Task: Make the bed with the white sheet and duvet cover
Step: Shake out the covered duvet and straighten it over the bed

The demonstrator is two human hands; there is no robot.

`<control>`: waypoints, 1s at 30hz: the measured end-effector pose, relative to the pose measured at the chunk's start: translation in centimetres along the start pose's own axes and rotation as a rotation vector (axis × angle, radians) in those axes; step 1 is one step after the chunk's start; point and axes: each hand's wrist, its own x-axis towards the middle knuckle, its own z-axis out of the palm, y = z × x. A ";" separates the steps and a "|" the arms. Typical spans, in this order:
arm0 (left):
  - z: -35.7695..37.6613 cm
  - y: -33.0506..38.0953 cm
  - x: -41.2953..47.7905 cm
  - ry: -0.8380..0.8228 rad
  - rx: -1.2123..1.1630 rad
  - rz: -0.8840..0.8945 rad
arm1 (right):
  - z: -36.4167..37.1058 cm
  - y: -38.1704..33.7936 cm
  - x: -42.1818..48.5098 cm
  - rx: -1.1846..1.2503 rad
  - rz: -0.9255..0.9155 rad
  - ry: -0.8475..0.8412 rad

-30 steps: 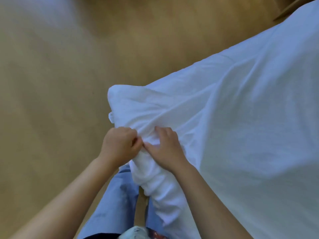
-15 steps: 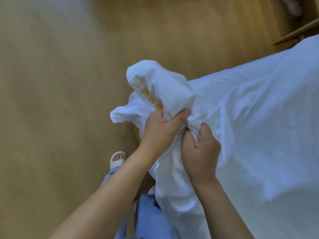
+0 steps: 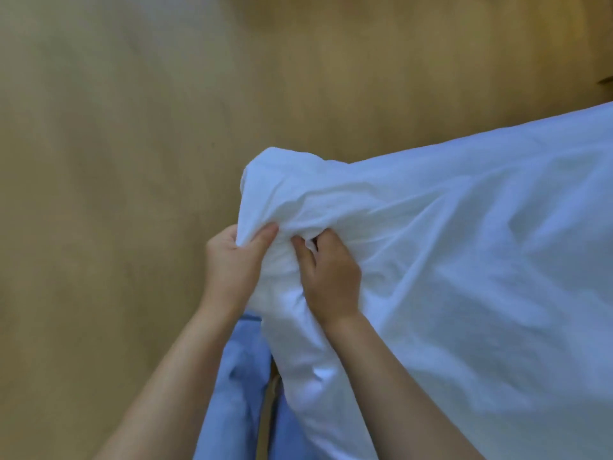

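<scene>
Over the wood floor [image 3: 116, 161], our left hand [image 3: 229, 263] and right hand [image 3: 331, 277] each clench the bunched corner of the white sheet [image 3: 464, 260].

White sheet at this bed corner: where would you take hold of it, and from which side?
Grip the bunched corner of the white sheet, coming from the near side, where the person stands. The cloth gathers into thick folds there, easy to pinch; further right it lies spread out. The left hand and right hand pinch those folds side by side.
</scene>
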 end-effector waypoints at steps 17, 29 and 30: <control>4.2 -7.3 4.0 -0.462 0.742 0.054 | -4.9 -1.8 1.3 -0.015 0.255 -0.243; 2.6 -3.3 2.2 -0.448 -0.344 -0.314 | -3.2 -2.2 1.5 -0.001 0.261 -0.369; 2.0 -3.4 2.1 -0.405 -0.291 -0.304 | -2.9 -2.3 1.6 -0.026 0.232 -0.390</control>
